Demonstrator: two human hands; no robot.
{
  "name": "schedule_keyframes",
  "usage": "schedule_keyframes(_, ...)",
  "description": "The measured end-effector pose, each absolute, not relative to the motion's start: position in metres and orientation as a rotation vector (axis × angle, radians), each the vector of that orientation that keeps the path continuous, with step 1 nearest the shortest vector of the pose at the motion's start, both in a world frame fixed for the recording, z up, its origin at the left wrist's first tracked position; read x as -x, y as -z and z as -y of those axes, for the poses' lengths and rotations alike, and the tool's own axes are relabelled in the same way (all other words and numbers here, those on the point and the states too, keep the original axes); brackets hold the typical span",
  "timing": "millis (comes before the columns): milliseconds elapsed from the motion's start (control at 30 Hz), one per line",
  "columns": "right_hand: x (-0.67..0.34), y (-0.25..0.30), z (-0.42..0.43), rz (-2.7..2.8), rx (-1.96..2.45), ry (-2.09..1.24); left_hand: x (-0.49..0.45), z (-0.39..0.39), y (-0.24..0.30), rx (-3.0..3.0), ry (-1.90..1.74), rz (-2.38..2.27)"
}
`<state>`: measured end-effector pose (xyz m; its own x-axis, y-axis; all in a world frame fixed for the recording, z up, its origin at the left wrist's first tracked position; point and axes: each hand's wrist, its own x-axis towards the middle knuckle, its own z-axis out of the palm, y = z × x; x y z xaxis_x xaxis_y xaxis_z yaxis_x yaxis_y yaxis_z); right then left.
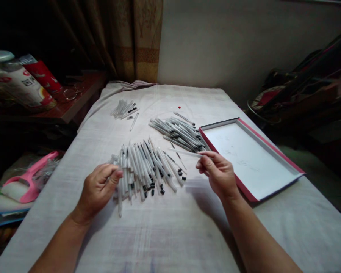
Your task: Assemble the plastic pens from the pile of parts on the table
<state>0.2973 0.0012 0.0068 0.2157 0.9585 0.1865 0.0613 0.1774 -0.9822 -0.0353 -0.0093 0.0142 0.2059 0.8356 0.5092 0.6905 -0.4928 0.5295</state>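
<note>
My right hand [217,170] pinches one end of a translucent white pen barrel [185,152], which points left above the table. My left hand [100,187] is closed, thumb against the fingers, at the left edge of a large heap of pen parts; whatever it may hold is hidden. Clear and white pen barrels [138,161] make up most of this heap. Small black pen caps [152,185] are scattered along its near side. Thin dark pen refills [178,156] lie at its right, below the held barrel.
A second pile of pens [179,131] lies farther back, beside a shallow red-edged box lid [252,159] with a white inside. A smaller pile of barrels [123,108] sits back left, near a tiny red cap [179,107]. A pink tape dispenser [31,180] is left of the table.
</note>
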Motion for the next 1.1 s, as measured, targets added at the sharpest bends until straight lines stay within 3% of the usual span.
schedule_keyframes(333, -0.272, 0.025, 0.002, 1.817, 1.362, -0.253, 0.044, -0.002, 0.013, -2.525, -1.096, -1.756)
schedule_keyframes(767, -0.282, 0.019, -0.001, 1.919, 1.442, -0.133, 0.037, 0.0, 0.017, -2.543, -1.119, -1.642)
schedule_keyframes(1100, -0.306, -0.008, -0.034, 2.116, 2.088, 0.096, 0.044, -0.006, 0.02, -2.539, -1.208, -1.664)
